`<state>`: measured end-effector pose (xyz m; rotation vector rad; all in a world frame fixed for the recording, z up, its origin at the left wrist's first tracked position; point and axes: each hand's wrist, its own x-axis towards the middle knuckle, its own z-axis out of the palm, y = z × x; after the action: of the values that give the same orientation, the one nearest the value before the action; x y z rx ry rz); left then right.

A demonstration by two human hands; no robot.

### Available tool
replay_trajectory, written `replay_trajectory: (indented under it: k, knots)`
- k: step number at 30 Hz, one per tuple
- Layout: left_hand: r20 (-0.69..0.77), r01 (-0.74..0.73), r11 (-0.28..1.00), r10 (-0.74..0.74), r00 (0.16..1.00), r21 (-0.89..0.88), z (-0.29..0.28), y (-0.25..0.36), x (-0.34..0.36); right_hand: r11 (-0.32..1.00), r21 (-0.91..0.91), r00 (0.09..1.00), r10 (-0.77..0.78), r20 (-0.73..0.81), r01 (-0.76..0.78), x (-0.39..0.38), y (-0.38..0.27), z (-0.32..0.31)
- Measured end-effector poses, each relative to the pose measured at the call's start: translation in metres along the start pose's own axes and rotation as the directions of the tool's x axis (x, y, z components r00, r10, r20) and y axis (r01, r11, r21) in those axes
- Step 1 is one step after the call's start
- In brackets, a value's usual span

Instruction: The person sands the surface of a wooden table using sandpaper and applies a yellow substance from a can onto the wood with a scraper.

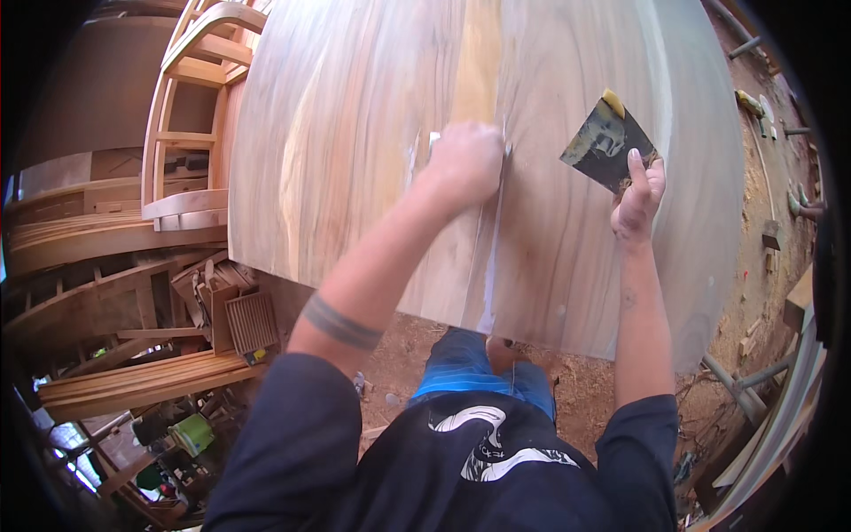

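A large wooden panel (355,177) with streaked grain lies in front of me. My left hand (468,164) is closed in a fist low over its middle, blurred by motion. What it grips is mostly hidden; a pale edge and a thin dark edge peek out on either side, like a flat scraper. Pale filler (490,284) runs in a line along a seam, from below this fist to the near edge. Between thumb and fingers, my right hand (640,199) holds a dark square plate (589,146) tilted above the panel, smeared with filler and carrying a yellowish lump on its far corner.
Left of the panel stands a wooden frame (191,142) with rungs. Stacked boards (142,381) and wood offcuts lie below it. Metal pipes (749,386) and long planks (771,443) are at the right. Sawdust and scraps cover the dirt floor (753,275).
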<state>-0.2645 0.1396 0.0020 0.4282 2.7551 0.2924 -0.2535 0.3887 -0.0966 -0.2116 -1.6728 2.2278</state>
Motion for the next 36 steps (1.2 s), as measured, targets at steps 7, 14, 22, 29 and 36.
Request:
replay_trajectory:
  k: [7,14,22,29,36]
  knots:
    - [-0.217,-0.031,0.992,0.004,0.976,-0.121,0.079,0.031,-0.17,0.998,-0.033,0.999,0.049,-0.009,-0.049,-0.031,-0.008,-0.008]
    - [-0.139,-0.193,0.975,0.177,0.974,-0.109,-0.013,-0.041,-0.051,0.996,-0.032,0.996,0.087,0.015,-0.087,-0.039,-0.016,-0.003]
    - [-0.27,-0.258,0.903,0.358,0.894,0.343,-0.086,-0.068,0.234,0.986,-0.111,0.992,0.128,0.021,-0.125,-0.035,-0.019,-0.01]
    - [0.013,-0.471,0.864,0.476,0.879,0.177,-0.078,-0.079,0.293,0.983,-0.127,0.991,0.132,0.009,-0.13,-0.037,-0.02,-0.01]
    - [0.227,-0.413,0.906,0.386,0.894,0.086,-0.086,-0.068,0.23,0.983,-0.144,0.993,0.114,0.008,-0.112,-0.041,-0.02,-0.006]
